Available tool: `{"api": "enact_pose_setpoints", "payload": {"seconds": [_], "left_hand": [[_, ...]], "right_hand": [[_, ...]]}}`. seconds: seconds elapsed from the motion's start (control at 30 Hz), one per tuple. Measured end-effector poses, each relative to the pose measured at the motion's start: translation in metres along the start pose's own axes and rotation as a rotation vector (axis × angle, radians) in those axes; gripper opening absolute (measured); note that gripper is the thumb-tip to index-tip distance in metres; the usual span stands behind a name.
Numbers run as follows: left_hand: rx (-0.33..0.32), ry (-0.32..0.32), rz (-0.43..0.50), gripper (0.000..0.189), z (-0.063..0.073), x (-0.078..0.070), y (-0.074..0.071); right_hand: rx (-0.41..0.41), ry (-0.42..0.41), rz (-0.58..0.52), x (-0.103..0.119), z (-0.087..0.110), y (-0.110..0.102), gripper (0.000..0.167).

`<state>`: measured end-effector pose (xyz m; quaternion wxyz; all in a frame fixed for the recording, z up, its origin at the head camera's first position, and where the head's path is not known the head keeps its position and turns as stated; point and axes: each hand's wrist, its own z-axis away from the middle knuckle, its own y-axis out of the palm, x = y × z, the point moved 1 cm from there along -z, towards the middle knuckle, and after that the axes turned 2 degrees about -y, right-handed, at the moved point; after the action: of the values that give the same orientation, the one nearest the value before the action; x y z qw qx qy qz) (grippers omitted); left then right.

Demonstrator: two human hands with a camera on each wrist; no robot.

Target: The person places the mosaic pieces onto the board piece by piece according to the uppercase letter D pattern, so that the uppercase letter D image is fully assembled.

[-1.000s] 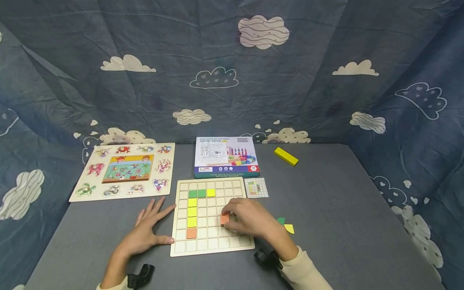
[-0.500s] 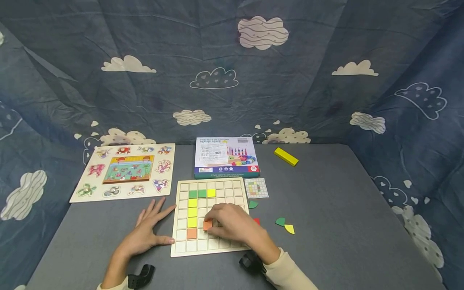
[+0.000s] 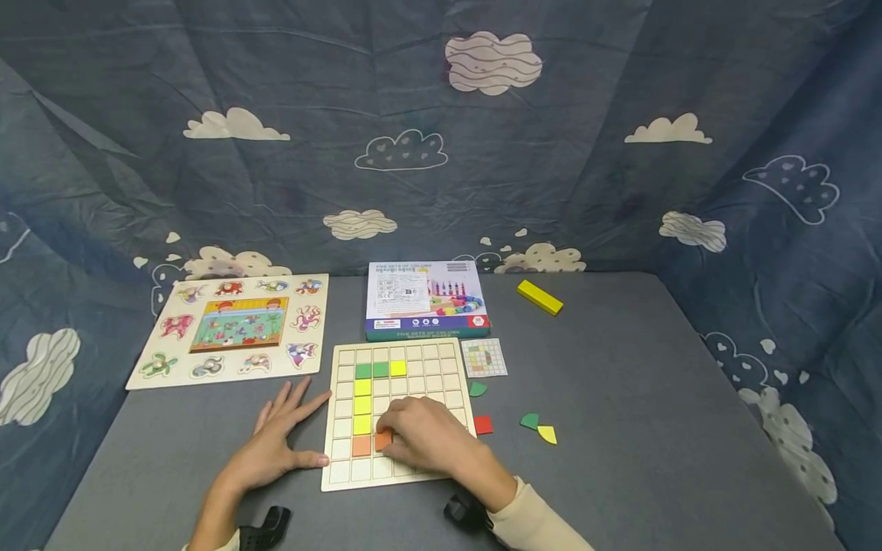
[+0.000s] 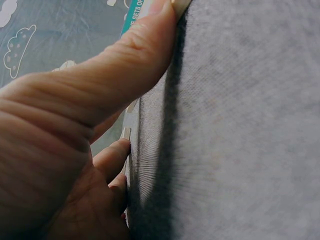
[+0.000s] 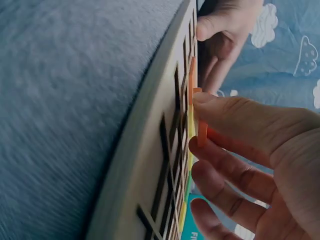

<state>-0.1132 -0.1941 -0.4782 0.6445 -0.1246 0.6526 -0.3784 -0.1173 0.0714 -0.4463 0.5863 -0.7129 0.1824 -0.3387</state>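
Note:
A wooden grid board (image 3: 351, 478) lies in the middle of the table. On it sit two green squares, a yellow square to their right, a column of yellow squares (image 3: 362, 405) and an orange square (image 3: 361, 446) at the column's foot. My right hand (image 3: 430, 436) pinches a second orange square tile (image 5: 202, 120) between thumb and index finger, close over the cell right of the placed orange one. My left hand (image 3: 269, 440) lies with fingers spread at the board's left edge; its thumb (image 4: 145, 50) touches that edge.
Right of the board lie a pattern card (image 3: 485, 357), a red square (image 3: 484, 425), green quarter-circles (image 3: 530, 421) and a yellow one (image 3: 547, 435). Behind stand a box (image 3: 427, 302), a yellow block (image 3: 540, 298) and an animal puzzle board (image 3: 227, 375).
My right hand has moved left and toward me across the board with the orange tile, uncovering the red square and a green quarter-circle. The left hand has stayed at the board's edge.

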Motion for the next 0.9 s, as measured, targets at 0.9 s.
{"api": "enact_pose_setpoints", "payload": {"seconds": [0.9], "left_hand": [[-0.008,0.004,0.007,0.098,0.0000,0.0009,0.0014]], "right_hand": [[0.013,0.033,0.036,0.0036,-0.0015,0.0071,0.019]]}}
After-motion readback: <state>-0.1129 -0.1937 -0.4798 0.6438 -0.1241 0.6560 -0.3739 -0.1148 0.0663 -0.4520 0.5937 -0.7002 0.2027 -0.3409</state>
